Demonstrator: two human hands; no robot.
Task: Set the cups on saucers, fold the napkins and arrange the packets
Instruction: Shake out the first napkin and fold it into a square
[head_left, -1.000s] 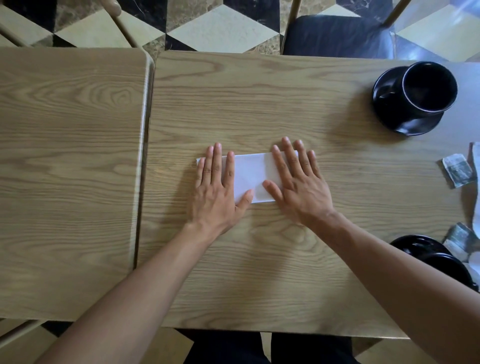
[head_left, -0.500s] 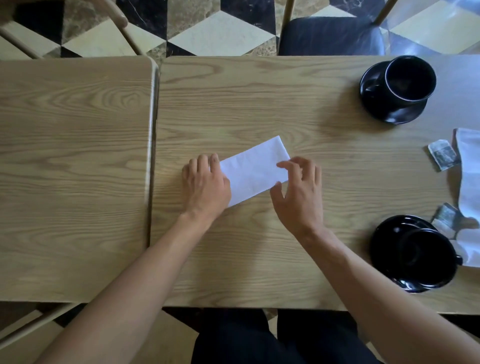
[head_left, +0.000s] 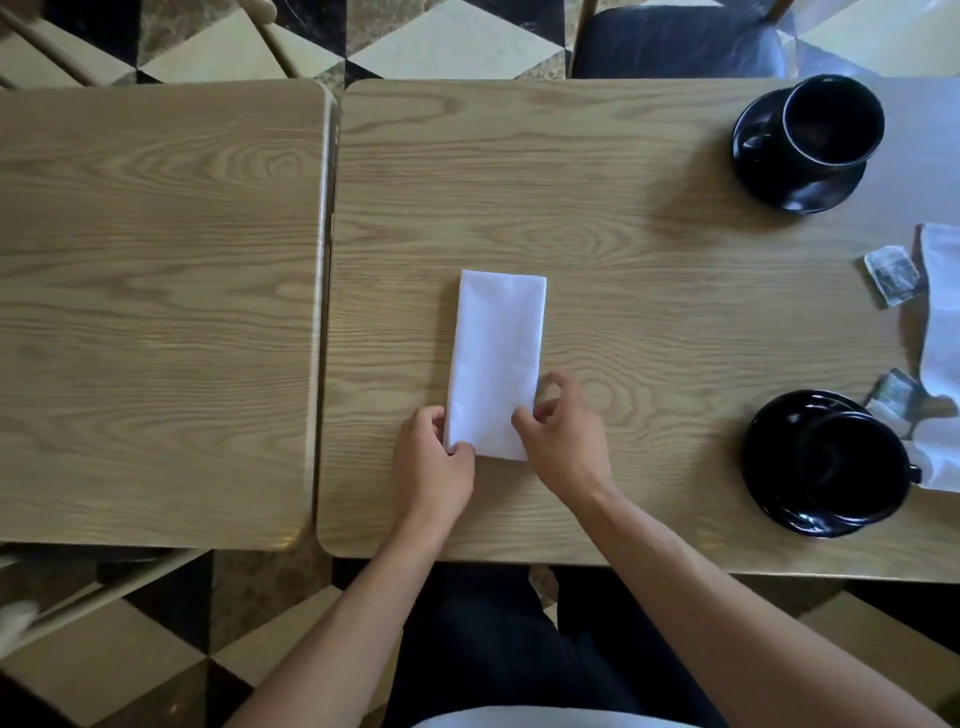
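Note:
A white napkin (head_left: 496, 358), folded into a narrow strip, lies lengthwise on the wooden table (head_left: 623, 234), pointing away from me. My left hand (head_left: 434, 460) pinches its near left corner. My right hand (head_left: 563, 434) pinches its near right edge with thumb and fingers. A black cup (head_left: 831, 122) stands on a black saucer (head_left: 763, 171) at the far right. A second black cup (head_left: 852, 465) stands on its saucer (head_left: 769, 467) at the near right. Two small packets (head_left: 893, 275) (head_left: 891, 395) lie at the right edge beside an unfolded white napkin (head_left: 943, 332).
A second wooden table (head_left: 156, 312) butts against the left side, with a narrow gap between the two. A dark-cushioned chair (head_left: 675, 41) stands across the table. The floor is chequered tile. My dark-clothed lap sits at the near edge.
The folded napkin was turned from lying crosswise to lying lengthwise. Both hands went from pressing flat on it to pinching its near end, closer to me.

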